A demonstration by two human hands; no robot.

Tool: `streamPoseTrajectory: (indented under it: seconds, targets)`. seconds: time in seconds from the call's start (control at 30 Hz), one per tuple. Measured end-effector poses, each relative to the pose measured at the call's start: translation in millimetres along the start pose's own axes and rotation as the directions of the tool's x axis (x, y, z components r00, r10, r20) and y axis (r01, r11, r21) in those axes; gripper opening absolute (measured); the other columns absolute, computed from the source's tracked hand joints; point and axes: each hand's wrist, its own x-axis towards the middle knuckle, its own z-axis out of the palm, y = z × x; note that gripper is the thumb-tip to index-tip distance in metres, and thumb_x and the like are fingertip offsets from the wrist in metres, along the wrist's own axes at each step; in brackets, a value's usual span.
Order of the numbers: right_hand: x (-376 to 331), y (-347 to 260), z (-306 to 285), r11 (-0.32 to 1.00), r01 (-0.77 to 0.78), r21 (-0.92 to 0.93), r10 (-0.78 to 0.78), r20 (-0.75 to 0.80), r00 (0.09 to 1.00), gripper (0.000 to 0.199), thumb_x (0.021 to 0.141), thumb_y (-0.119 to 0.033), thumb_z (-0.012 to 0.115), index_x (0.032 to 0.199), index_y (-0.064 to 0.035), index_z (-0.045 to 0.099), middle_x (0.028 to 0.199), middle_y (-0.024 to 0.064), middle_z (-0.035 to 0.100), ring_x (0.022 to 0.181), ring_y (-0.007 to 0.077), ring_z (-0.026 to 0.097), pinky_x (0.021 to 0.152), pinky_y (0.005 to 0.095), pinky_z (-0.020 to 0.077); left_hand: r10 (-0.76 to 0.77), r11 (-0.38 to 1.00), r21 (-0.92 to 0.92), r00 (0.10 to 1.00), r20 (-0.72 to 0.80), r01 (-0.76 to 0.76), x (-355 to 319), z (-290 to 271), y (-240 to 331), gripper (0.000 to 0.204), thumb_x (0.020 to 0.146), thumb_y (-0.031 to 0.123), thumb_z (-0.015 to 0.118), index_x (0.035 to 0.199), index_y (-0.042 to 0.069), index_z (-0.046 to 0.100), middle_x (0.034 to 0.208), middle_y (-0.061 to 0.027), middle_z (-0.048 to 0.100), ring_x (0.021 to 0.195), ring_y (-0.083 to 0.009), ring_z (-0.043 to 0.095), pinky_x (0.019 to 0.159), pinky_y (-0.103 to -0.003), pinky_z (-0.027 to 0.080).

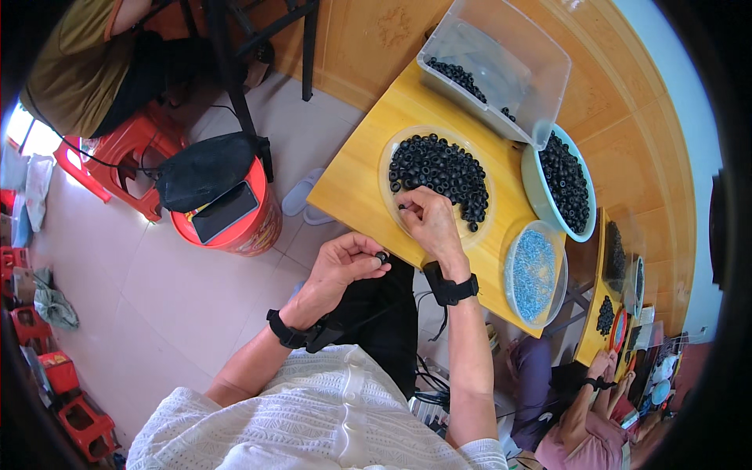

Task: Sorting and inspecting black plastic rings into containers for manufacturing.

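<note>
My left hand (345,262) pinches a small black round piece (382,257) between thumb and fingertips, just off the near edge of the yellow table. Over the near left rim of a clear round plate (479,227), my right hand (431,222) has its fingers closed around a small black piece (402,207). Heaped on that plate are many black ring-like pieces (439,166), some with a visible hole. A clear round dish (511,283) of tiny light-blue pieces (535,270) stands to the right of my right hand. Each of my wrists wears a black strap.
Behind the plate, a translucent bin (517,63) holds more black pieces. A pale blue bowl (586,223) full of them is at the table's right. Left of the yellow table (352,184) stands a red bucket (254,231) with a phone and black bag. Other people sit left and right.
</note>
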Motion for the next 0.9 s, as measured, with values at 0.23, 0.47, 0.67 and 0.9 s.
streamPoseTrajectory:
  seconds: [0.23,0.47,0.67,0.9]
  targets:
    - [-4.9,3.9,1.6,0.978,-0.067,0.197,0.106,-0.195,0.975,0.016,0.071,0.008,0.055,0.085,0.0028,0.062,0.077,0.0104,0.059,0.066,0.0192,0.062,0.059,0.0284,0.0481,-0.003,1.000,0.014,1.000,-0.005,0.003,-1.6,-0.1,0.7,0.016,0.081,-0.004,0.059,0.096,0.000,0.056,0.097,-0.0066,0.059,0.087,-0.0179,0.062,0.079,-0.028,0.053]
    - [-24.0,-2.9,-53.9,0.765,-0.159,0.624,0.308,-0.137,0.942,0.017,0.077,0.008,0.055,0.092,0.0047,0.063,0.085,0.0047,0.057,0.067,0.0130,0.060,0.062,0.0233,0.0468,0.019,1.000,0.008,0.999,0.026,-0.019,-0.6,-3.5,-1.5,0.016,0.082,-0.002,0.059,0.098,0.002,0.057,0.097,-0.0065,0.061,0.087,-0.0178,0.063,0.078,-0.028,0.053]
    - [-49.3,-21.6,-89.5,0.735,-0.208,0.646,0.370,-0.125,0.920,0.021,0.078,0.004,0.058,0.098,0.0033,0.063,0.086,0.0044,0.060,0.070,0.0121,0.060,0.066,0.0226,0.0460,0.021,1.000,0.006,0.999,0.047,-0.021,0.7,5.2,-0.5,0.016,0.082,-0.002,0.059,0.098,0.002,0.057,0.096,-0.0061,0.061,0.087,-0.0176,0.063,0.078,-0.028,0.053]
    - [-77.2,-37.0,-62.4,0.705,-0.281,0.651,0.329,0.051,0.943,0.016,0.078,0.004,0.059,0.093,0.0031,0.064,0.085,0.0059,0.062,0.071,0.0119,0.061,0.066,0.0224,0.0473,0.028,1.000,0.003,0.995,0.095,-0.028,2.3,11.8,-0.1,0.017,0.083,-0.001,0.059,0.099,0.002,0.056,0.100,-0.0074,0.061,0.088,-0.0173,0.062,0.080,-0.028,0.052]
